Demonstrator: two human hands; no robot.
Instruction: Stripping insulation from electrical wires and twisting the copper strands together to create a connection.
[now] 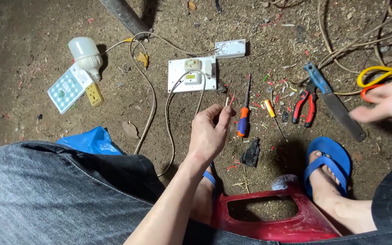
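Observation:
My left hand (210, 130) pinches the end of a cream cable (168, 118) between thumb and fingers, with the bare wire tips (228, 100) sticking up. The cable loops back to a white switchboard (192, 75) lying on the dirt. My right hand (386, 108) is blurred at the right edge, fingers apart and holding nothing. It hovers beside scissors with yellow and orange handles (376, 75) and a blue-handled saw blade (333, 100). Red and black pliers (306, 107) lie just left of the blade.
An orange and blue screwdriver (243, 120), a small yellow screwdriver (273, 115) and a black part (252, 153) lie ahead. A bulb (86, 54), its box (69, 88), a yellow socket (94, 94) and a blue bag (89, 140) sit left. A red stool (268, 220) is below me.

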